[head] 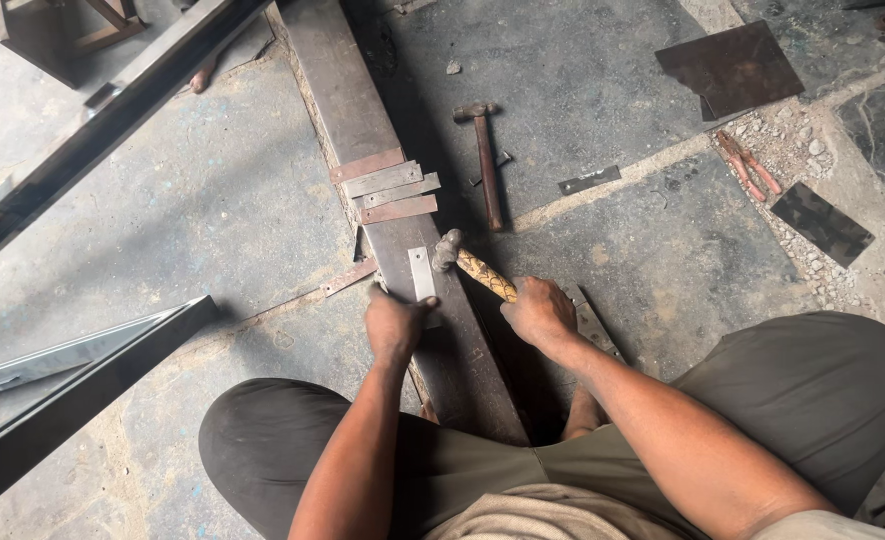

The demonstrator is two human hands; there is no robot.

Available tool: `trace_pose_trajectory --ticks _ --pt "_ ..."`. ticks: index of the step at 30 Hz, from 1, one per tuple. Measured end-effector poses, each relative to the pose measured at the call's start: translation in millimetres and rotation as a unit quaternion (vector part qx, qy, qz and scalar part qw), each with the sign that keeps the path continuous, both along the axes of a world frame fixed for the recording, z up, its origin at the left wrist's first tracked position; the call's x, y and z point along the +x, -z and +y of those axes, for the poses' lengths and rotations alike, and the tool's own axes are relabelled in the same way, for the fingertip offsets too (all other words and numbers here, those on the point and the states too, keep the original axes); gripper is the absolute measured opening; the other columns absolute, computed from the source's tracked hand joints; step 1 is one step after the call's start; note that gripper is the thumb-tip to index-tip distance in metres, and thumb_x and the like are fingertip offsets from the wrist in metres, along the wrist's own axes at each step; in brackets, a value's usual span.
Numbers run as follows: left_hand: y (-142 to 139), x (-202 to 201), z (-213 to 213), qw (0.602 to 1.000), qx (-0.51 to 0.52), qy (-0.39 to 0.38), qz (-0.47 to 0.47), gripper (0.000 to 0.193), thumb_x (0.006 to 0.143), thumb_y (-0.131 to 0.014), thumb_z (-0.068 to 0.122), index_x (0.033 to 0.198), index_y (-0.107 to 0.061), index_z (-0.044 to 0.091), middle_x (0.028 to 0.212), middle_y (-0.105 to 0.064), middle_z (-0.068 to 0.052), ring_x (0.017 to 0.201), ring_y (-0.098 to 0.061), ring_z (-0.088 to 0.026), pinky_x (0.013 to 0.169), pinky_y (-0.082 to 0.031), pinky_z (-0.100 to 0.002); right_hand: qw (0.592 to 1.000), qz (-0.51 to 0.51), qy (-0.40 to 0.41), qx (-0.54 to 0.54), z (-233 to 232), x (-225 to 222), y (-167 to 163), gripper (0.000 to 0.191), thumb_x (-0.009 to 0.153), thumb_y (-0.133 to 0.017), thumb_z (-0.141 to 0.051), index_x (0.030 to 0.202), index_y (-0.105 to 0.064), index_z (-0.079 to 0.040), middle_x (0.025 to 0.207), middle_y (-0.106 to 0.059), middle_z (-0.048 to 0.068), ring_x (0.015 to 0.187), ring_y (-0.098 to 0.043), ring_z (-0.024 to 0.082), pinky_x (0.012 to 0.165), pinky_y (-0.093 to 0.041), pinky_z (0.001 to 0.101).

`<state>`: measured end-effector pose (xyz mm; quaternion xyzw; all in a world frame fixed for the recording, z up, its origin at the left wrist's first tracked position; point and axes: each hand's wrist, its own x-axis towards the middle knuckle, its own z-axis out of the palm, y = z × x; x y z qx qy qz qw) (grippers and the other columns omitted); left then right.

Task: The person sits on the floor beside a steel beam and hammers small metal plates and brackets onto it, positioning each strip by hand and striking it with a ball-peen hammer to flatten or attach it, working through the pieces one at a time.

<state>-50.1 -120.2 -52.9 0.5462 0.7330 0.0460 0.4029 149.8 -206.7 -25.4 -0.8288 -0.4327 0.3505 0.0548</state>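
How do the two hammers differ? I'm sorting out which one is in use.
The hammer in the right hand has a pale patterned handle and its head is over the long steel beam; the second hammer lies untouched on the floor, beside the beam. Its handle is dark reddish and plain, pointing toward the person. Both have small metal heads.
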Motion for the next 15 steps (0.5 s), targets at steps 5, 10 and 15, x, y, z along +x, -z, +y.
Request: trace_pose_trajectory --ticks 5,10,15 --pt "-2 -16 3 0.989 0.117 0.029 0.088 0.037 0.084 -0.081 0.029 0.109 -0.072 0.003 0.104 -0.077 -0.020 0.095 -0.076 -0.036 0.088 -0.059 -0.047 1.000 0.009 0.009 0.013 -2 4 1 0.018 0.087 -0.066 -0.014 0.103 -0.069 -0.005 0.073 -0.068 0.008 0.065 -0.069 0.023 0.061 -0.059 0.0433" --pt "-17 5 -19 0.966 0.189 0.140 0.106 0.032 0.093 -0.071 0.025 0.109 -0.065 -0.002 0.110 -0.067 -0.024 0.091 -0.072 -0.041 0.078 -0.058 -0.051 0.999 -0.001 0.025 0.032 -2 1 -8 0.019 0.087 -0.070 -0.017 0.101 -0.070 -0.005 0.074 -0.070 0.009 0.067 -0.070 0.023 0.062 -0.058 0.0445" --pt "-29 12 -20 0.985 0.126 0.100 0.061 0.039 0.092 -0.073 0.038 0.111 -0.068 0.004 0.113 -0.069 -0.021 0.101 -0.070 -0.042 0.090 -0.055 -0.052 0.994 0.004 0.011 0.107 2 -4 -23 0.028 0.091 -0.073 -0.026 0.110 -0.064 -0.007 0.073 -0.071 0.010 0.063 -0.072 0.024 0.058 -0.060 0.0424"
